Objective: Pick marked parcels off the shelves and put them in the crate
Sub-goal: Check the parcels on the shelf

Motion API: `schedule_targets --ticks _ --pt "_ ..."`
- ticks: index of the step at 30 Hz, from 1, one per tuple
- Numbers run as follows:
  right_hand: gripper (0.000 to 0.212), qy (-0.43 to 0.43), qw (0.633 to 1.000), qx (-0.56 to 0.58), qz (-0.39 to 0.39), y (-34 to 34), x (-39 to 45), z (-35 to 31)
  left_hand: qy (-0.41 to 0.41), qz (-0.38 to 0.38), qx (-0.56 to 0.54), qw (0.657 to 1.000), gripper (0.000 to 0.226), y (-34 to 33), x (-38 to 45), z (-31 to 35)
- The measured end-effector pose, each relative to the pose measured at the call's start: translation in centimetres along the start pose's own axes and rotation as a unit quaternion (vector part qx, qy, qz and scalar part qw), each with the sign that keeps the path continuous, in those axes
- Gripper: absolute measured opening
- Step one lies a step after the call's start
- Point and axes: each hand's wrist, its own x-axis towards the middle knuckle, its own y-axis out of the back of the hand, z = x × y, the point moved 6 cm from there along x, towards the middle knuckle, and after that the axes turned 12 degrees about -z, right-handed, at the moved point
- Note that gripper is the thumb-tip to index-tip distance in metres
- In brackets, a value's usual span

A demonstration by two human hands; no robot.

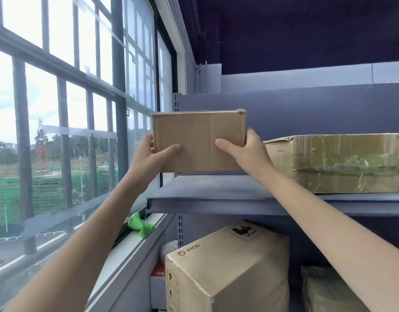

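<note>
Cardboard parcel sitting upright at left end of top shelf, plain brown face toward camera, both hands gripping it. Left hand clamping left edge, thumb lying across front face, fingers wrapping behind. Right hand clamping right edge likewise, thumb on front. At 3 o'clock from parcel, tape-wrapped flat box lying just beside right hand. At 6 o'clock, on lower shelf, PICO carton tilting. Green object resting on windowsill at 7 o'clock.
</note>
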Motion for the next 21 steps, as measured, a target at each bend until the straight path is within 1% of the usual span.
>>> schedule_targets --ticks 3,7,10,13,16,19,21 --pt "0.036 0.012 0.998 0.054 0.006 1.0 -2.0 -1.7 -0.033 0.023 -0.013 0.999 0.038 -0.3 -2.0 2.7" --pt "0.028 0.031 0.994 0.106 0.012 2.7 -5.0 -3.9 -0.057 0.006 -0.025 0.998 0.037 -1.2 -4.9 5.5" --pt "0.026 0.049 0.991 0.124 0.013 4.0 -7.9 -5.1 -0.076 0.001 -0.043 0.996 0.044 -2.3 -7.9 6.6" --pt "0.027 0.040 0.989 0.140 0.008 4.7 -11.2 -4.7 -0.080 0.004 -0.068 0.994 0.052 -3.5 -11.1 6.6" --pt "0.029 0.030 0.991 0.130 0.017 5.2 -14.4 -4.0 -0.055 -0.009 -0.104 0.993 0.057 -4.9 -13.8 5.7" --pt "0.031 0.016 0.991 0.130 0.020 5.2 -16.6 -3.3 -0.011 -0.013 -0.146 0.989 0.058 -6.0 -15.8 4.3" --pt "0.036 0.005 0.992 0.125 0.014 4.9 -17.5 -2.8 0.014 -0.008 -0.169 0.985 0.054 -6.5 -16.8 3.7"
